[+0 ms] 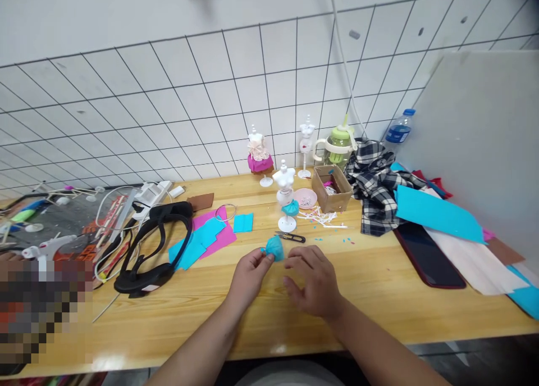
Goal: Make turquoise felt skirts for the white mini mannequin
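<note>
Between the thumb and fingers of my left hand point(251, 271) is a small gathered blue crepe paper puff point(275, 248). My right hand point(314, 279) hovers just right of it, fingers curled but apart, with nothing visible in them. Just beyond the puff lie black thread snips point(290, 237). Behind those stands a small white dress form point(284, 179) with another blue gathered piece point(289, 208) low on it. A second dress form wears a cream bodice point(257, 148) and a magenta skirt point(260, 163). A third, bare white form point(306, 136) stands at the back.
Blue paper sheets point(197, 243) and a black headset strap point(154, 279) lie left. At the back right are a pink dish point(305, 198), a cardboard box point(342, 200), a green-lidded cup point(337, 144) and plaid cloth point(374, 189). A phone point(429, 259) lies right. A glue gun point(48, 248) is far left.
</note>
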Demonstrator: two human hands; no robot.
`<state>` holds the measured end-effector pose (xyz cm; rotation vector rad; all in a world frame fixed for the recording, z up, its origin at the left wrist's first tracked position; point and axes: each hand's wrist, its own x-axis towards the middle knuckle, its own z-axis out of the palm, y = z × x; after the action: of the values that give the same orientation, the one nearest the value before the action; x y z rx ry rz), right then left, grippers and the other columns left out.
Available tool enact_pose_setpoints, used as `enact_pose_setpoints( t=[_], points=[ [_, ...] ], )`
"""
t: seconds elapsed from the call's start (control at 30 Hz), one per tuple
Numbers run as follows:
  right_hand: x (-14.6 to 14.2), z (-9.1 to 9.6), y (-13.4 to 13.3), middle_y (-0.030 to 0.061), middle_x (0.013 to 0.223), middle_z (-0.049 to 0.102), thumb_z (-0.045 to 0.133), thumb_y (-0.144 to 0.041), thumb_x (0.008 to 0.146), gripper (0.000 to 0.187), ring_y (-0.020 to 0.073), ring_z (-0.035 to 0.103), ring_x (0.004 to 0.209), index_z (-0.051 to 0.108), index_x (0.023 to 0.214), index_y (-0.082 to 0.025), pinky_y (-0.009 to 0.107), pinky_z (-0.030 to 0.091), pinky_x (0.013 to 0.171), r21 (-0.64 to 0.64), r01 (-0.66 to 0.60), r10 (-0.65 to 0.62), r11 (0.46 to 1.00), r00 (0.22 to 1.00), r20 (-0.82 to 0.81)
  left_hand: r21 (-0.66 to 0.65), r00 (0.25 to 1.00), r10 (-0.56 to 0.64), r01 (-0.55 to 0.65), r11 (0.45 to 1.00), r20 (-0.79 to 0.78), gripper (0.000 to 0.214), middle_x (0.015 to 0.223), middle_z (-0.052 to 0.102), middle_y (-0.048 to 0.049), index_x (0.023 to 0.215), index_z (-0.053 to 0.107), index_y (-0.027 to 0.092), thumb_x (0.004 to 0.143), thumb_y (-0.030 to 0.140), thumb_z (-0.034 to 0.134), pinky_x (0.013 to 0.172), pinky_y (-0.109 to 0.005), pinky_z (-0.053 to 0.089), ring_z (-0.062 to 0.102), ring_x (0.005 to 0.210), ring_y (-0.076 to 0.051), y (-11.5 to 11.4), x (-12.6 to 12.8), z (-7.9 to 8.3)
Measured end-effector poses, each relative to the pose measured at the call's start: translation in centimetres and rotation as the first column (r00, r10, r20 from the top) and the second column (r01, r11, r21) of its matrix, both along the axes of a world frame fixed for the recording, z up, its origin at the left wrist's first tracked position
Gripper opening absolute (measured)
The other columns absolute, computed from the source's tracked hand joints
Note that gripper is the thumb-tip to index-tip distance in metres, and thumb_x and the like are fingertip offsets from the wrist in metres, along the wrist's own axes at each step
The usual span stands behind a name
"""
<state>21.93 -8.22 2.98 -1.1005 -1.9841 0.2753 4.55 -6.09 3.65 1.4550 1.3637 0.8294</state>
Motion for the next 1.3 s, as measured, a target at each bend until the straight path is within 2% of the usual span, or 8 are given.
enact_pose_setpoints(
  t=[0.17,0.3,0.67,0.8,0.87,0.97,1.13,1.3],
  points=[
    [1.3,1.3,-0.1,0.0092,0.128,0.058,0.058,-0.033,0.085,0.04,0.0256,0.051,0.118,0.053,0.124,-0.024,0.043,0.039,0.101,-0.293,-0.171,0.089,0.941,0.958,-0.272,0.035,0.917,-0.292,0.313,0.949,-0.27,0.02,0.077,0.066,-0.0026,0.076,0.066,0.02,0.083,0.035,0.056,0.071,-0.028,0.044,0.059,0.076,-0.019,-0.8,-0.2,1.5],
    [2.0,1.4,0.8,0.0035,0.094,0.07,0.065,-0.028,0.079,0.015,0.0221,0.063,0.091,0.067,0.093,-0.024,0.037,0.048,0.084,-0.576,-0.265,0.072,0.773,0.939,-0.336,0.027,0.865,-0.349,0.383,0.923,-0.36,0.018,0.081,0.069,-0.0028,0.082,0.069,0.022,0.084,0.033,0.055,0.07,-0.027,0.043,0.06,0.079,-0.019,-0.8,-0.2,2.1],
    [3.8,0.4,0.4,0.0023,0.083,0.065,0.067,-0.025,0.071,0.016,0.0182,0.058,0.079,0.063,0.085,-0.018,0.031,0.046,0.074,-0.738,-0.295,-0.16,0.607,0.864,-0.477,-0.026,0.715,-0.486,0.549,0.835,-0.502,0.023,0.081,0.068,-0.0011,0.078,0.069,0.022,0.085,0.037,0.053,0.072,-0.028,0.042,0.061,0.079,-0.018,0.4,2.8,4.2],
    [5.3,0.4,0.1,0.0037,0.087,0.066,0.071,-0.03,0.07,0.023,0.0188,0.06,0.082,0.062,0.087,-0.018,0.03,0.046,0.076,-0.747,-0.285,-0.279,0.601,0.801,-0.53,-0.082,0.782,-0.353,0.365,0.927,-0.514,0.041,0.106,0.068,-0.0076,0.103,0.068,0.021,0.075,0.05,0.063,0.086,-0.035,0.045,0.061,0.099,-0.026,3.0,2.0,4.6],
    [6.0,0.5,-0.2,0.0041,0.088,0.067,0.073,-0.032,0.069,0.023,0.0194,0.061,0.084,0.062,0.085,-0.018,0.03,0.045,0.077,-0.746,-0.237,-0.335,0.623,0.78,-0.528,0.043,0.818,-0.132,0.187,0.981,-0.56,0.061,0.125,0.059,-0.0157,0.121,0.059,0.016,0.072,0.052,0.065,0.099,-0.044,0.038,0.052,0.118,-0.033,5.6,1.6,4.8],
    [6.8,0.7,-0.4,0.004,0.085,0.067,0.074,-0.035,0.069,0.024,0.0189,0.06,0.081,0.063,0.082,-0.018,0.029,0.045,0.073,-0.747,-0.212,-0.386,0.63,0.75,-0.538,0.271,0.903,0.104,0.014,0.962,-0.418,0.078,0.139,0.047,-0.0192,0.137,0.041,0.014,0.073,0.05,0.066,0.104,-0.046,0.034,0.042,0.13,-0.033,9.9,2.2,4.8],
    [7.1,1.1,-0.4,0.0027,0.082,0.065,0.073,-0.039,0.069,0.027,0.0167,0.058,0.077,0.063,0.082,-0.018,0.027,0.044,0.07,-0.727,-0.226,-0.433,0.649,0.676,-0.596,0.306,0.993,0.094,-0.069,0.95,-0.066,0.052,0.115,0.066,-0.0125,0.111,0.06,0.016,0.07,0.046,0.071,0.095,-0.043,0.042,0.059,0.109,-0.029,13.5,4.8,2.6],
    [7.6,2.7,-1.0,-0.0003,0.074,0.06,0.073,-0.039,0.072,0.026,0.0121,0.051,0.067,0.063,0.08,-0.017,0.024,0.04,0.062,-0.736,-0.197,-0.436,0.648,0.697,-0.57,0.225,0.991,0.014,-0.044,0.973,0.134,0.054,0.112,0.068,-0.0129,0.109,0.06,0.014,0.077,0.058,0.06,0.093,-0.04,0.044,0.06,0.107,-0.028,11.3,3.8,2.0]
  ],
)
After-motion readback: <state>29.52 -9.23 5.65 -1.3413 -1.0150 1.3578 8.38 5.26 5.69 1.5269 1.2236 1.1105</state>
